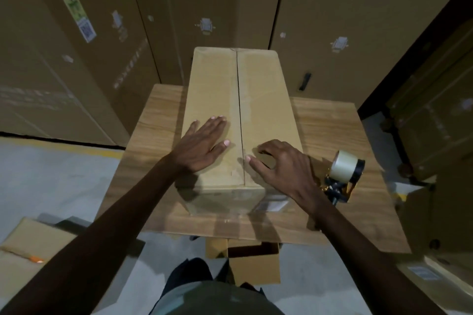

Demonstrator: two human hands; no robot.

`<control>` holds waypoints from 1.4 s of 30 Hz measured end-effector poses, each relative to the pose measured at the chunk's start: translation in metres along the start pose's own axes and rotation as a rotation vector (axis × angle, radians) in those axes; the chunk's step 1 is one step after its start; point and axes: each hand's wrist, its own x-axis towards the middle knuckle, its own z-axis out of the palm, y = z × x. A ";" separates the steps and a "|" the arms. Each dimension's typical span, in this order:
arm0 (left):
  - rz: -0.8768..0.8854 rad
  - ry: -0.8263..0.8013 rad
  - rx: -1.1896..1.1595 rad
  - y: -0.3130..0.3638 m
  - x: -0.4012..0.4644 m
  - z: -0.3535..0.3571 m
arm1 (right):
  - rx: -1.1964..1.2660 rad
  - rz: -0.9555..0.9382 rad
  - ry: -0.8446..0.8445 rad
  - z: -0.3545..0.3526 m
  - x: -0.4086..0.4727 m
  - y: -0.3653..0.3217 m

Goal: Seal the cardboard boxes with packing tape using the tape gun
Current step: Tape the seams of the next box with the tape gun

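Note:
A long cardboard box (266,100) lies on a wooden table (330,130), its two top flaps closed with a seam down the middle. My left hand (204,146) lies flat on the left flap near the front end, fingers straight. My right hand (284,166) rests on the right flap beside the seam, fingers bent, thumb stretched toward the seam, holding nothing. The tape gun (344,176), with a roll of clear tape, lies on the table to the right of the box, just past my right wrist.
Tall cardboard cartons (345,7) wall in the back and both sides. An open small box (253,263) sits under the table's front edge. A flat carton (23,250) lies on the grey floor at the lower left.

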 end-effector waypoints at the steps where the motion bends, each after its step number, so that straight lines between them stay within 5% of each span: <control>1: -0.019 0.018 -0.001 -0.005 0.011 -0.002 | 0.012 0.043 -0.048 -0.001 0.013 0.000; 21: 0.063 0.025 0.059 -0.134 0.269 -0.069 | 0.000 0.164 -0.239 0.074 0.275 0.027; 26: 0.214 0.184 -0.061 -0.157 0.298 -0.072 | -0.021 0.178 -0.259 0.088 0.324 0.033; 33: 0.127 0.400 -0.160 -0.158 0.307 -0.079 | -0.140 0.171 -0.305 0.104 0.341 0.036; 38: 0.218 0.161 -0.030 -0.158 0.325 -0.077 | -0.149 0.203 -0.336 0.108 0.340 0.038; 42: 0.208 0.150 0.027 -0.158 0.324 -0.076 | -0.166 0.235 -0.308 0.117 0.336 0.031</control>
